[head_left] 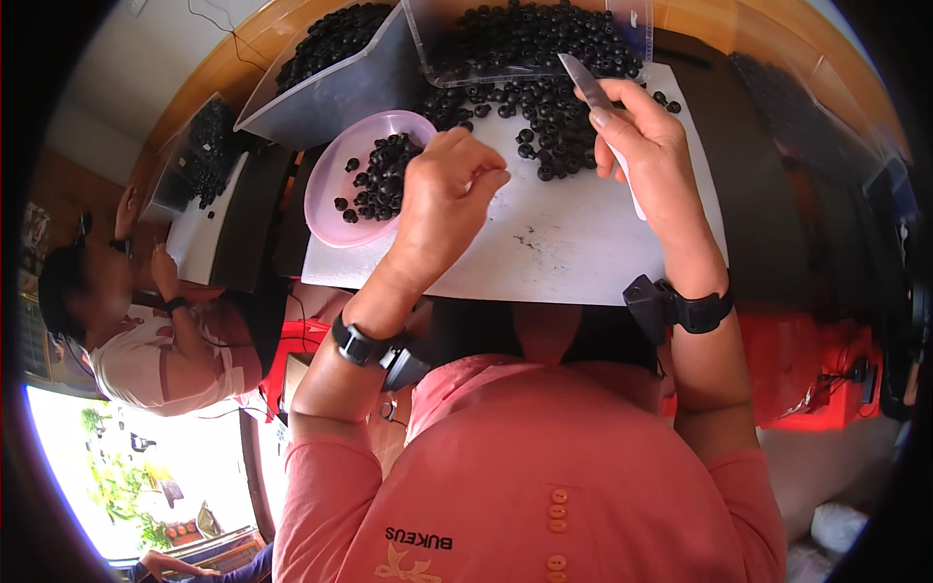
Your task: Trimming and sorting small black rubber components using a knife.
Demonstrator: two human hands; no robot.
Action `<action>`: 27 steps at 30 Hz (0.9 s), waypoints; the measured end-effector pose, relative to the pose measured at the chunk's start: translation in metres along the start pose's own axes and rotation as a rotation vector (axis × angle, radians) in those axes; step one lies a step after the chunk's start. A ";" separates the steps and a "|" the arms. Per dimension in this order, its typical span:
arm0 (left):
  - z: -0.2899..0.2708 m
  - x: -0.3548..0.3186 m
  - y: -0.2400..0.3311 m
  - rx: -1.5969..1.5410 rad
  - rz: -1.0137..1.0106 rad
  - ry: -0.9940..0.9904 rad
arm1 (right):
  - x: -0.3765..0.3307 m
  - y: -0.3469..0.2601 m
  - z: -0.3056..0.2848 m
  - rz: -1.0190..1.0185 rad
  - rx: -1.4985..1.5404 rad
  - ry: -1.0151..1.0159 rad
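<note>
My right hand (646, 141) grips a small knife (583, 80), its blade pointing up and to the left and its pale handle running down through the palm. Beside the pink plate (326, 219), my left hand (447, 189) is closed in a pinch above the white board (442, 272); whatever its fingertips hold, if anything, is hidden. Small round black pieces (382, 180) lie on the plate, partly behind the left hand. A larger pile of the same black pieces (559, 136) is spread on the board's far side, left of the knife hand.
Two clear plastic bins stand at the back, one on the left (321, 102) and one in the middle (530, 73), both heaped with black pieces. Dark specks (530, 238) mark the board. At the far left another person (175, 340) sits at a similar board.
</note>
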State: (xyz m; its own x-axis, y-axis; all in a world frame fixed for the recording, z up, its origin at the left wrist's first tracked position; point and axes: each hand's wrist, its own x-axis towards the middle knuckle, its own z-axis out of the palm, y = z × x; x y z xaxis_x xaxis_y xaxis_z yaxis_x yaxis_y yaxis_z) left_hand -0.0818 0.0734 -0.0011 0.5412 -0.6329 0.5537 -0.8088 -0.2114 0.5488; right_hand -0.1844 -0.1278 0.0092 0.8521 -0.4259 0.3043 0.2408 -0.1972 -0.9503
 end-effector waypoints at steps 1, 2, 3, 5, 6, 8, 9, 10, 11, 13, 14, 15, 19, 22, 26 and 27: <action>0.007 0.006 -0.003 0.039 0.051 -0.026 | 0.000 0.000 0.001 0.002 -0.024 0.023; 0.014 0.013 -0.008 0.072 0.071 -0.047 | 0.001 0.001 0.001 0.004 -0.048 0.045; 0.019 0.019 -0.012 0.106 0.093 -0.071 | 0.002 0.003 0.000 0.006 -0.070 0.071; 0.026 0.027 -0.016 0.216 0.173 -0.101 | 0.004 0.008 -0.003 0.006 -0.120 0.073; 0.029 0.029 -0.017 0.272 0.212 -0.117 | 0.004 0.007 -0.001 0.010 -0.148 0.078; 0.033 0.029 -0.021 0.326 0.188 -0.173 | 0.004 0.009 -0.001 0.028 -0.199 0.080; 0.034 0.030 -0.022 0.354 0.177 -0.201 | 0.005 0.012 -0.001 -0.007 -0.232 0.088; 0.035 0.031 -0.025 0.332 0.169 -0.201 | 0.005 0.015 -0.002 -0.041 -0.266 0.095; 0.036 0.033 -0.027 0.310 0.160 -0.201 | 0.006 0.017 -0.002 -0.076 -0.299 0.101; 0.035 0.031 -0.035 0.289 0.158 -0.190 | 0.003 0.013 0.001 -0.065 -0.347 0.070; 0.034 0.031 -0.038 0.289 0.170 -0.180 | 0.003 0.011 0.001 -0.058 -0.389 0.036; 0.034 0.031 -0.040 0.285 0.185 -0.168 | 0.002 0.009 0.000 -0.052 -0.435 0.004; 0.035 0.029 -0.043 0.206 0.093 -0.138 | 0.000 0.008 0.000 -0.131 -0.598 -0.002; 0.036 0.029 -0.038 0.195 0.050 -0.099 | 0.001 0.009 0.000 -0.162 -0.620 0.028; 0.036 0.033 -0.033 0.308 0.096 -0.140 | 0.002 0.012 0.000 -0.138 -0.615 0.045; 0.036 0.034 -0.032 0.347 0.106 -0.157 | 0.003 0.012 0.000 -0.128 -0.611 0.045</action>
State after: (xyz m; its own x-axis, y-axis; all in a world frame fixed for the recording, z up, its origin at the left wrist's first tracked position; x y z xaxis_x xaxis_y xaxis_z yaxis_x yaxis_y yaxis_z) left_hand -0.0455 0.0316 -0.0227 0.4300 -0.7653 0.4789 -0.9028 -0.3609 0.2340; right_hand -0.1792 -0.1318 -0.0016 0.8106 -0.3993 0.4283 0.0189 -0.7131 -0.7008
